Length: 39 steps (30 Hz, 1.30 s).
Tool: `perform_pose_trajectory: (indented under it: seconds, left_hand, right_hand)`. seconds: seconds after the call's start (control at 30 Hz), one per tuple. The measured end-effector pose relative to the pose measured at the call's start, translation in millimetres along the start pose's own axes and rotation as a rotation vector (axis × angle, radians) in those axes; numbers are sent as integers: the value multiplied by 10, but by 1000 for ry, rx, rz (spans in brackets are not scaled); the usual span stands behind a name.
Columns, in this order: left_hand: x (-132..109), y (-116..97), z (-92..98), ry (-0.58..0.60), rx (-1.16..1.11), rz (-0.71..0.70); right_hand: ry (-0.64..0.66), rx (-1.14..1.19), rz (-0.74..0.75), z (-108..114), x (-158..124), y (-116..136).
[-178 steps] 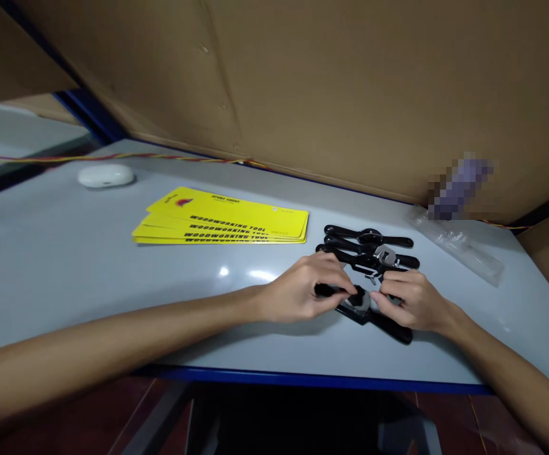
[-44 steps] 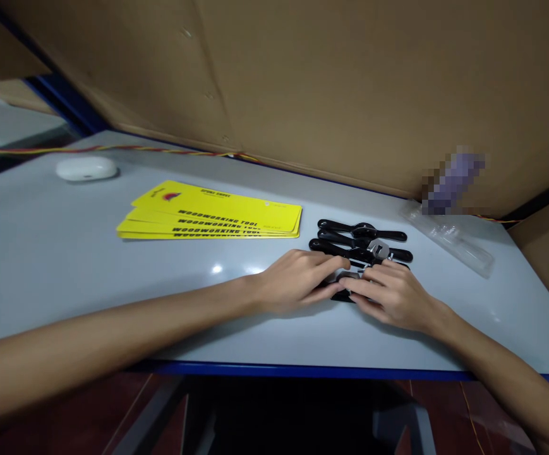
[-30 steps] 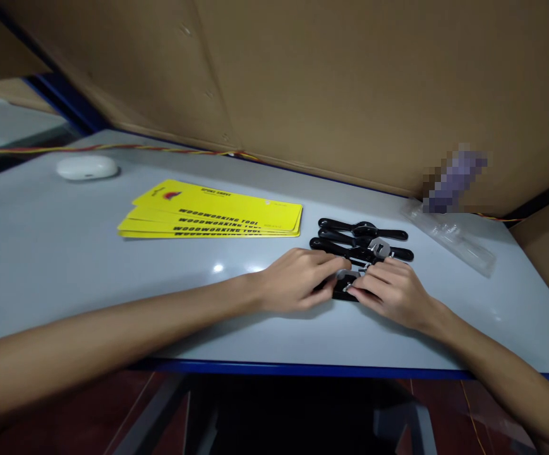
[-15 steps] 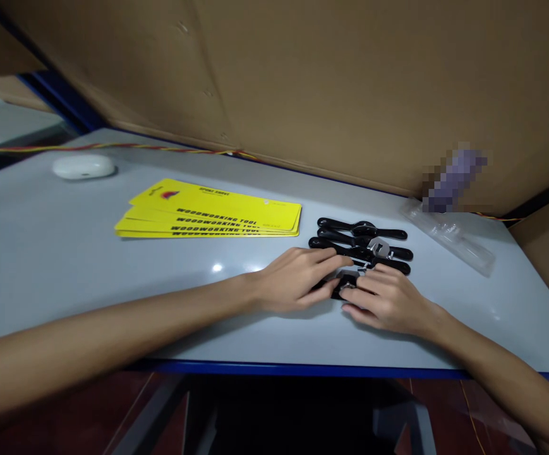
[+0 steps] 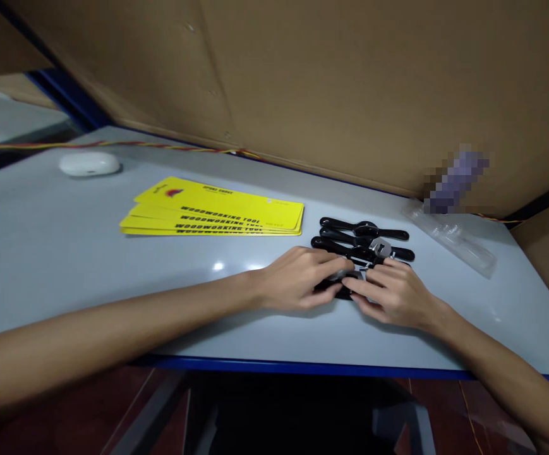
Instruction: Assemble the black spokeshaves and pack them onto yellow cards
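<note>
A black spokeshave [image 5: 346,293] lies on the table under my fingers, partly covered by them. My left hand [image 5: 302,278] is closed round its left side, thumb in front, with a grey metal piece [image 5: 338,275] beneath the fingertips. My right hand [image 5: 390,294] has its fingers bent onto the spokeshave's middle; whether a small part is pinched there is hidden. Just behind lie several more black spokeshaves [image 5: 365,230] in a row. One bears a loose-looking silver blade plate [image 5: 379,247] with a slot, and small silver screws show near my right fingers.
Fanned yellow cards [image 5: 217,205] printed "woodworking tool" lie left of the spokeshaves. A white rounded case [image 5: 89,164] sits at the back left. Clear plastic packaging [image 5: 464,246] lies on the right, near a pixelated purple item [image 5: 458,180]. A twisted red-yellow wire [image 5: 160,146] runs along the cardboard wall.
My left fingertips have moved over the spokeshave's grey metal piece. My right fingers have shifted slightly at its middle, and the silver round part seen there earlier is now covered.
</note>
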<state>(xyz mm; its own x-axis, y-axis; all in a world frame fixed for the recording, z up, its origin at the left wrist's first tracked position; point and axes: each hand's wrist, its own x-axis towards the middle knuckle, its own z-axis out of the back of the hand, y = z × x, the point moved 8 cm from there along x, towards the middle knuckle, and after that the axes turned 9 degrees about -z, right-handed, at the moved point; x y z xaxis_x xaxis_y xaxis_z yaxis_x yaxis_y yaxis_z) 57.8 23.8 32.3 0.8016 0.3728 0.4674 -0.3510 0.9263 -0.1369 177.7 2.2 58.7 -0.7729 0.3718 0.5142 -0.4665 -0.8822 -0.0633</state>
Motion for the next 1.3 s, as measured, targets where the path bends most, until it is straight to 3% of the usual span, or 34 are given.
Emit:
perform_pose_trajectory:
  seconds: [0.33, 0.7, 1.03, 1.3]
  left_hand:
    - [-18, 44, -18, 18, 4, 93]
    - [6, 4, -4, 15, -86, 27]
    - [-11, 3, -3, 13, -77, 23]
    - [-8, 1, -10, 28, -64, 16]
  right_hand:
    - [61, 39, -34, -31, -9, -72]
    - [142, 109, 90, -58, -49, 90]
    - [95, 105, 1, -29, -39, -52]
    - [146, 101, -23, -60, -79, -119]
